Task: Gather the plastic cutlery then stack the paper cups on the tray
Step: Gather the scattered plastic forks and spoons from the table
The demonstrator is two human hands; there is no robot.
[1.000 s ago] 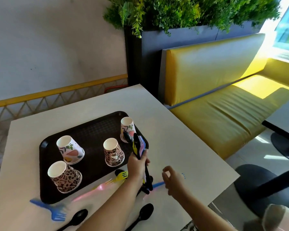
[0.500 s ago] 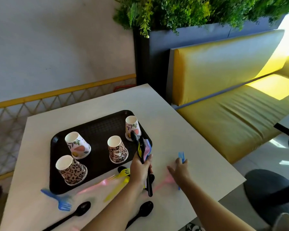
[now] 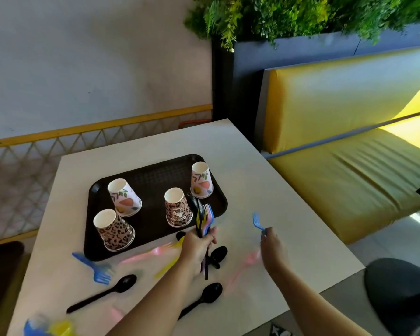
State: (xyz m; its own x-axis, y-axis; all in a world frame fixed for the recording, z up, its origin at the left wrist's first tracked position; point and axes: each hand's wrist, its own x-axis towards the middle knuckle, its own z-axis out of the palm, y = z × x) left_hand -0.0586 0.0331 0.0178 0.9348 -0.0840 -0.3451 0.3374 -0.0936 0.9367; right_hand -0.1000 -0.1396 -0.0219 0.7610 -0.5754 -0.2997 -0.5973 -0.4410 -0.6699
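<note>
My left hand [image 3: 197, 247] grips an upright bundle of plastic cutlery [image 3: 204, 219], black, blue, yellow and pink, just in front of the black tray [image 3: 155, 175]. My right hand [image 3: 272, 248] pinches the handle of a blue fork [image 3: 257, 221] and holds it up above the table's right side. Several paper cups stand upside down on the tray: two floral ones [image 3: 124, 197] [image 3: 201, 181] and two leopard-print ones [image 3: 113, 230] [image 3: 178, 207]. Loose on the table lie a pink fork [image 3: 243, 267], another pink fork [image 3: 146, 254], a yellow fork [image 3: 170, 263], a blue fork [image 3: 92, 267] and black spoons [image 3: 102, 294] [image 3: 201, 299].
The white table [image 3: 264, 190] ends close on the right, where a yellow bench seat [image 3: 349, 170] stands. A planter with green leaves [image 3: 277, 18] rises behind the table. More blurred blue and yellow cutlery [image 3: 49, 327] lies at the near left corner.
My right hand has picked the blue fork up off the table and raised it. My left hand keeps the bundle in about the same place. The camera has swung left.
</note>
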